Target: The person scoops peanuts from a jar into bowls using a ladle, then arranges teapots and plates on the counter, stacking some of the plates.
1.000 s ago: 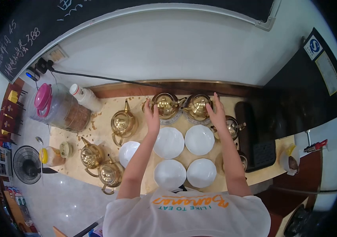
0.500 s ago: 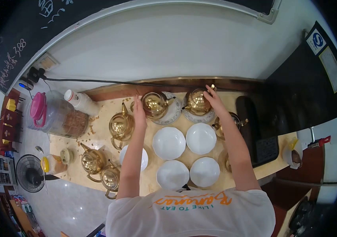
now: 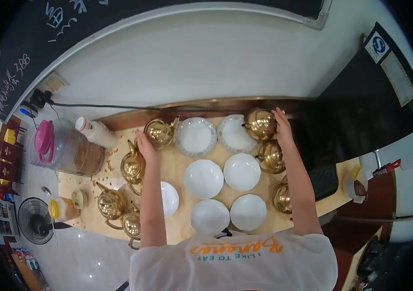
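My left hand (image 3: 147,147) is closed at the handle side of a shiny gold teapot (image 3: 158,134), whose spout points right. My right hand (image 3: 284,128) grips a second gold teapot (image 3: 261,124) at its handle side, spout to the left. Both handles are largely hidden by my fingers. Between these teapots lie two patterned plates, a left plate (image 3: 195,137) and a right plate (image 3: 235,134). The right teapot's spout overlaps its plate's edge. Below my left hand stands another gold teapot (image 3: 132,167); one more teapot (image 3: 271,156) stands beside my right wrist.
Several white bowls (image 3: 203,179) stand in the middle of the table. More gold teapots (image 3: 112,202) are at the left, and another teapot (image 3: 282,196) is partly behind my right forearm. A large clear jar (image 3: 70,150), a white bottle (image 3: 96,132) and a black tray (image 3: 323,183) flank them.
My left hand and its teapot have moved left, off the left plate. My right hand and its teapot have moved right, uncovering most of the right plate.
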`<state>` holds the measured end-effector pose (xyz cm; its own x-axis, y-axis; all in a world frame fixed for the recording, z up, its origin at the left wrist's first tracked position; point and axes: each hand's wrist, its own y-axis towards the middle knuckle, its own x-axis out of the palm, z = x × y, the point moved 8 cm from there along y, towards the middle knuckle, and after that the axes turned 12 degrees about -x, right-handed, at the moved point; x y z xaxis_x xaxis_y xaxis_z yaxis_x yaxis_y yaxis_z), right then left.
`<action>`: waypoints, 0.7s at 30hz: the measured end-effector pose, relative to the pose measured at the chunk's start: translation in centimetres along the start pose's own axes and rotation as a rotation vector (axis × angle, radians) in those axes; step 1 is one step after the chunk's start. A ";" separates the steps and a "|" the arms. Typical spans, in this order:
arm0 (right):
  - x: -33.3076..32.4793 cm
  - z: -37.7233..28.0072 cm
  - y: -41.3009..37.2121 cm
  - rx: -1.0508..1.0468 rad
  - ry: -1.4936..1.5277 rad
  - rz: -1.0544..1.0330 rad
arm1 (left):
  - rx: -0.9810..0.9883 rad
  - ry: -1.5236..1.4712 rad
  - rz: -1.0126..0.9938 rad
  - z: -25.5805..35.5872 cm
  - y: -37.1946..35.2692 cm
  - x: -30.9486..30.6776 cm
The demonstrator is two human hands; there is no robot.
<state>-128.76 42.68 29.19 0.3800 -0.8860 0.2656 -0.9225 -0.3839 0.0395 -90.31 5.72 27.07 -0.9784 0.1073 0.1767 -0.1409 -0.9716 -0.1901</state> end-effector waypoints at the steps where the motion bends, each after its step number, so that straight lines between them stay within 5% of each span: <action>1: -0.2 -0.7 -0.5 0.051 0.059 0.040 | -0.006 -0.014 0.015 0.2 0.1 -0.2; 9: -4.9 0.5 1.0 0.048 -0.009 0.161 | 0.174 0.474 0.213 0.1 1.8 -2.1; 13: -6.6 2.0 0.9 0.088 0.051 0.231 | -0.012 0.528 0.087 -1.9 0.5 -2.2; 16: -6.3 1.3 0.2 0.116 0.067 0.291 | 0.237 0.639 0.039 -2.5 -3.9 -2.3; 21: -4.7 -0.3 -1.7 0.248 -0.187 0.181 | 0.281 0.752 -0.056 0.8 -14.9 -2.9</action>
<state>-128.97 47.63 28.14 0.2388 -0.9689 0.0657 -0.9405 -0.2476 -0.2328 -85.25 19.75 30.19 -0.8249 0.1737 -0.5380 -0.2475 -0.9665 0.0675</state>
